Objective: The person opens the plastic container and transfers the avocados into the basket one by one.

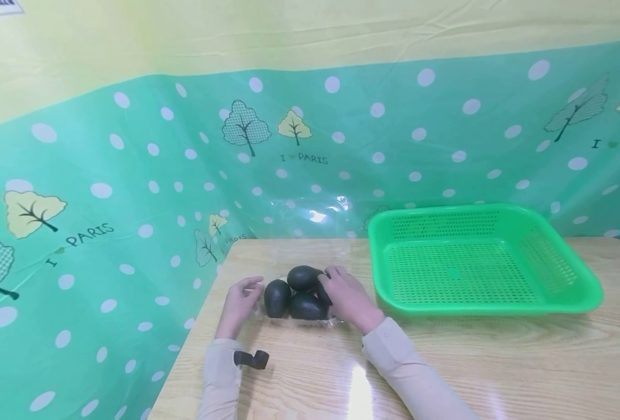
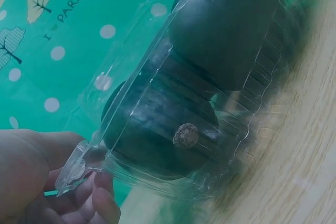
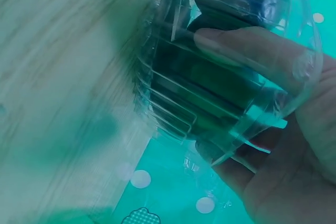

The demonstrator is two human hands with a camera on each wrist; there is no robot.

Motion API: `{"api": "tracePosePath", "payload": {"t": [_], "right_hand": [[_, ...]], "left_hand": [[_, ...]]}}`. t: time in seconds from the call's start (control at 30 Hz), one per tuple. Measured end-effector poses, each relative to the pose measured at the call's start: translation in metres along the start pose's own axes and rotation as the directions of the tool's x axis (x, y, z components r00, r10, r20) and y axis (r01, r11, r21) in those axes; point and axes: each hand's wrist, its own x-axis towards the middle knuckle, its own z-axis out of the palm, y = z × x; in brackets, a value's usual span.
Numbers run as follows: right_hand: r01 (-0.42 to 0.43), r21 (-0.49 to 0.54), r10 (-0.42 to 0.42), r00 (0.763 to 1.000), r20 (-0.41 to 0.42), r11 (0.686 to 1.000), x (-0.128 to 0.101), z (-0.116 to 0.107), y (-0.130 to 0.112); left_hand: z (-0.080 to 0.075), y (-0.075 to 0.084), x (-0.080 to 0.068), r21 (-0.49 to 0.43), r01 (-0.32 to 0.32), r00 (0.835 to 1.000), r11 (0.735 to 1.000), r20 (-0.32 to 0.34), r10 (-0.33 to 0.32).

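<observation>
Nearest the camera in the head view, two pale sleeves reach forward over the wooden bench (image 1: 446, 373), the left one with a small black strap at the wrist. The left hand (image 1: 241, 303) rests at the left end of a clear plastic clamshell box (image 1: 301, 294) and its fingers (image 2: 97, 203) pinch the box's thin corner flange, as the left wrist view shows close up. The right hand (image 1: 347, 297) lies over the right end of the same box, and its fingers (image 3: 252, 51) are curled round the ribbed plastic wall, gripping it from the side. Inside the box sit dark green avocados (image 1: 301, 291): three can be made out from above, one on the left, one at the back and one in front, packed touching one another; the left wrist view shows the brown stem scar on one of them through the plastic. The box stands on the bench near its left edge, between the two hands. Just to the right of the right hand, and a little farther back, a bright green perforated basket (image 1: 577, 291) stands on the bench, apart from the box. Behind everything hangs a green backdrop cloth (image 1: 131, 175) with white dots and printed trees, going yellow toward the top
</observation>
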Motion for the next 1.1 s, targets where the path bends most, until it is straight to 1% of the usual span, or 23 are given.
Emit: {"api": "tracePosePath", "payload": {"t": [0.13,0.23,0.43,0.77,1.1], "right_hand": [[0.002,0.001,-0.002,1.0,-0.006,1.0,0.0003,0.0006,0.0012],[-0.007,0.013,0.006,1.0,0.01,1.0,0.0006,0.0002,0.0022],[-0.008,0.04,0.007,1.0,0.025,0.999,0.0008,0.0007,0.0046],[-0.001,0.065,0.001,1.0,0.001,0.998,-0.0007,0.001,0.0084],[0.028,0.064,-0.026,0.999,-0.042,0.998,-0.0027,-0.0015,0.0097]], "left_hand": [[-0.0003,0.0009,-0.0011,-0.016,0.004,1.0,1.0,0.002,-0.004],[-0.0014,0.0023,-0.0019,-0.031,0.008,1.0,0.999,0.008,-0.007],[-0.0055,0.0032,-0.0049,-0.078,0.015,0.999,0.997,0.037,-0.012],[-0.0059,0.0012,-0.004,-0.123,0.028,0.998,0.992,0.066,-0.019],[-0.0063,0.0,-0.0029,-0.136,0.031,0.998,0.99,0.063,-0.022]]}}
